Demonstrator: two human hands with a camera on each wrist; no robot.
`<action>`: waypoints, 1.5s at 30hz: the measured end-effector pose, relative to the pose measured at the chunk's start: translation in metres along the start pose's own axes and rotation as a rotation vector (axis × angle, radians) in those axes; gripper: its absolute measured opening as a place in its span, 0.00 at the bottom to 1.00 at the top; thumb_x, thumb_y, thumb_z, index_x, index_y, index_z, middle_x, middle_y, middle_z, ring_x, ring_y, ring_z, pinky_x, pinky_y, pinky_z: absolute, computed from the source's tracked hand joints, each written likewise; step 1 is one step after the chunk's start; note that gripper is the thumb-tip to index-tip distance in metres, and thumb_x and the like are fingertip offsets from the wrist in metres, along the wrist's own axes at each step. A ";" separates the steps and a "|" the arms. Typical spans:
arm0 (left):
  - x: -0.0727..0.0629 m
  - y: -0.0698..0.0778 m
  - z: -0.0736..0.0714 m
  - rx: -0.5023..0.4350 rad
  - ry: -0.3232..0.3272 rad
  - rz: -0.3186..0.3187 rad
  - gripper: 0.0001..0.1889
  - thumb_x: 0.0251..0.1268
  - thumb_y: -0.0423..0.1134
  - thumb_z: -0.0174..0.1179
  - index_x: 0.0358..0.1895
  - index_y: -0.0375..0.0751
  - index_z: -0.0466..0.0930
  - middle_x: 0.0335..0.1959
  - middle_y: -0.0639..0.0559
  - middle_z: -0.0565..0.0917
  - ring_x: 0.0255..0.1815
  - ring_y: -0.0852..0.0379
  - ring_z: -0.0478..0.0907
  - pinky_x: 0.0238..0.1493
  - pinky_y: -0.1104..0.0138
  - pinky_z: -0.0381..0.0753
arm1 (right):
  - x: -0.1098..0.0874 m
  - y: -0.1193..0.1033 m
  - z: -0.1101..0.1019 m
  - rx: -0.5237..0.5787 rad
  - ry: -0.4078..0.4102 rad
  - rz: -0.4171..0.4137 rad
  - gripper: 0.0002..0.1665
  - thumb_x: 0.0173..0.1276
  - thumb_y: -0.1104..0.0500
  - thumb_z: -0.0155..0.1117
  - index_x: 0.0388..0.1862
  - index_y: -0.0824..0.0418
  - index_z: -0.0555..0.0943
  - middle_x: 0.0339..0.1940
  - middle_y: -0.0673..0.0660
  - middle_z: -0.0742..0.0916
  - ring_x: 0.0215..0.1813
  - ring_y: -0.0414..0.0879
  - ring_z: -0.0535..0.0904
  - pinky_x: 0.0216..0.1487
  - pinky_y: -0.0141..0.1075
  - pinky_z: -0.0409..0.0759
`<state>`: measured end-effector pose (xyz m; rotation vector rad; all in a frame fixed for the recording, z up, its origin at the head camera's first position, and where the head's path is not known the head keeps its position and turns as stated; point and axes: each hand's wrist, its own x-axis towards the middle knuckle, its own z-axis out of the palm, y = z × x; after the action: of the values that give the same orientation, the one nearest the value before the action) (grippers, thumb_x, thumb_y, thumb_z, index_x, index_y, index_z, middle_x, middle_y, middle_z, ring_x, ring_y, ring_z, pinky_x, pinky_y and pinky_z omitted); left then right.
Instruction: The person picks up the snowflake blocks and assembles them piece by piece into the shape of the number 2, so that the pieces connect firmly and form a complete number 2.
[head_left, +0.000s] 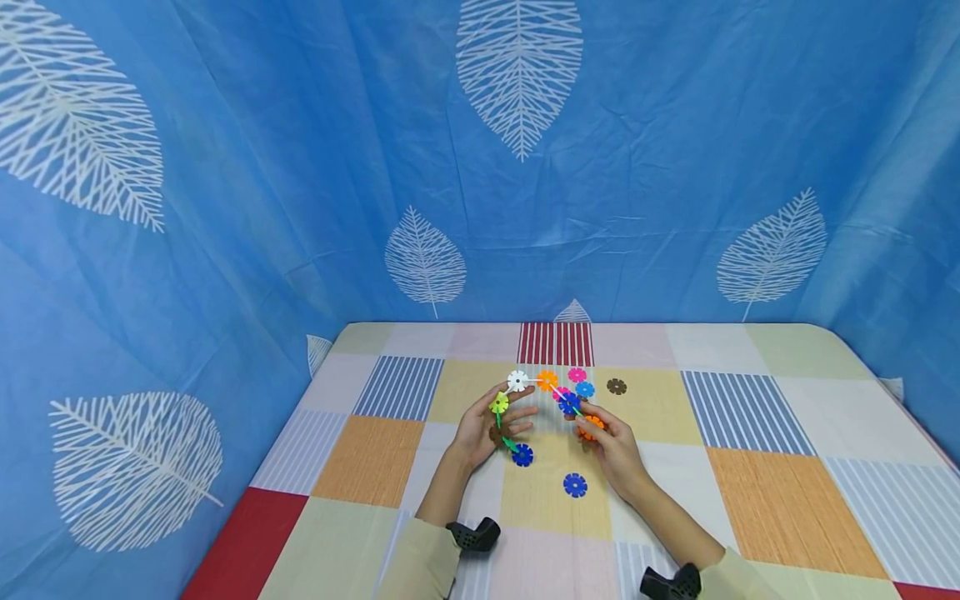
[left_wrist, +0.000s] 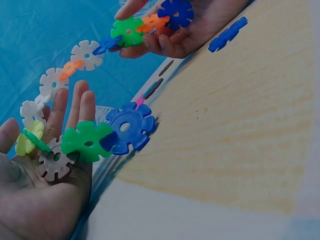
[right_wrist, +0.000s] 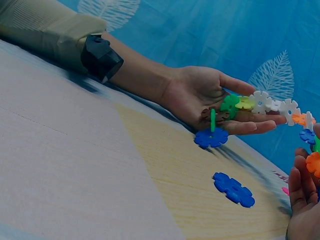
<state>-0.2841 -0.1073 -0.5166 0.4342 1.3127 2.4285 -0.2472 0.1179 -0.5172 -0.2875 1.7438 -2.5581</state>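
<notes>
A curved chain of interlocking notched plastic discs in several colours (head_left: 547, 381) hangs between the two hands. My left hand (head_left: 475, 429) is palm up with fingers extended, and the chain lies across it. In the left wrist view, the brown disc (left_wrist: 56, 160) sits at the palm, with a green disc (left_wrist: 87, 141) and the blue end disc (left_wrist: 126, 128) reaching past the fingers. My right hand (head_left: 617, 454) pinches the other end of the chain at a green disc (left_wrist: 127, 31) between thumb and fingers. Beyond that grip are an orange disc (left_wrist: 152, 22) and a dark blue disc (left_wrist: 173, 13).
A loose blue disc (head_left: 575, 485) lies on the patchwork tablecloth (head_left: 555, 550) near the forearms. Farther back lie a pink disc (head_left: 577, 375), a light blue disc (head_left: 585, 389) and a brown disc (head_left: 617, 387). A blue leaf-patterned curtain (head_left: 622, 167) surrounds the table.
</notes>
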 end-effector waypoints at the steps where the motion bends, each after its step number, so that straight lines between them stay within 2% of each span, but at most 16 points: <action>1: 0.000 0.000 0.000 0.000 0.000 0.000 0.23 0.74 0.49 0.36 0.66 0.41 0.54 0.64 0.34 0.64 0.55 0.38 0.72 0.53 0.49 0.73 | 0.000 0.000 0.000 0.000 -0.002 0.002 0.27 0.67 0.64 0.56 0.58 0.81 0.65 0.37 0.53 0.86 0.32 0.43 0.76 0.29 0.28 0.74; 14: -0.001 -0.001 0.000 0.000 0.002 -0.005 0.22 0.74 0.48 0.35 0.66 0.42 0.55 0.64 0.34 0.65 0.55 0.38 0.73 0.53 0.50 0.73 | 0.000 0.002 -0.001 -0.040 -0.012 -0.001 0.28 0.68 0.62 0.56 0.59 0.81 0.64 0.38 0.52 0.86 0.33 0.42 0.75 0.30 0.28 0.74; 16: -0.001 -0.001 0.000 0.002 0.001 -0.005 0.22 0.74 0.48 0.35 0.66 0.42 0.55 0.64 0.35 0.66 0.55 0.38 0.73 0.53 0.50 0.74 | 0.001 0.003 -0.002 -0.103 0.004 -0.022 0.27 0.68 0.61 0.57 0.58 0.79 0.67 0.38 0.54 0.86 0.32 0.42 0.76 0.30 0.27 0.75; 21: -0.001 -0.001 0.000 0.020 0.002 -0.002 0.23 0.74 0.48 0.35 0.66 0.42 0.56 0.64 0.33 0.64 0.54 0.38 0.73 0.52 0.51 0.74 | 0.001 0.003 -0.002 -0.378 0.069 -0.103 0.21 0.66 0.61 0.60 0.55 0.72 0.74 0.37 0.64 0.85 0.28 0.40 0.74 0.27 0.26 0.76; 24: -0.001 -0.001 0.000 0.024 -0.002 0.002 0.23 0.74 0.48 0.35 0.66 0.42 0.57 0.65 0.32 0.63 0.54 0.39 0.74 0.52 0.51 0.74 | -0.002 -0.005 0.003 -0.460 0.085 -0.139 0.20 0.65 0.64 0.60 0.54 0.73 0.75 0.34 0.70 0.82 0.26 0.41 0.72 0.25 0.27 0.75; 29: 0.000 -0.002 -0.001 0.022 -0.032 0.013 0.22 0.75 0.48 0.34 0.65 0.42 0.57 0.65 0.31 0.61 0.54 0.40 0.74 0.53 0.50 0.74 | -0.008 -0.017 0.012 -0.483 0.107 -0.152 0.19 0.65 0.66 0.59 0.53 0.75 0.75 0.32 0.71 0.79 0.26 0.44 0.73 0.24 0.28 0.75; 37: 0.002 -0.002 -0.003 0.001 -0.067 0.019 0.21 0.75 0.46 0.33 0.65 0.41 0.58 0.65 0.29 0.59 0.51 0.43 0.77 0.52 0.51 0.75 | -0.008 -0.018 0.012 -0.460 0.110 -0.169 0.18 0.64 0.68 0.59 0.53 0.75 0.75 0.33 0.75 0.78 0.26 0.48 0.74 0.24 0.30 0.76; 45: 0.002 -0.002 -0.002 -0.008 -0.067 0.021 0.20 0.75 0.46 0.33 0.63 0.41 0.58 0.65 0.28 0.58 0.50 0.44 0.77 0.53 0.51 0.74 | -0.007 -0.018 0.011 -0.468 0.101 -0.164 0.19 0.65 0.67 0.59 0.53 0.74 0.75 0.37 0.71 0.80 0.28 0.48 0.74 0.25 0.30 0.77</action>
<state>-0.2869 -0.1070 -0.5193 0.5247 1.2769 2.4134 -0.2365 0.1150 -0.4977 -0.3280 2.4412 -2.2595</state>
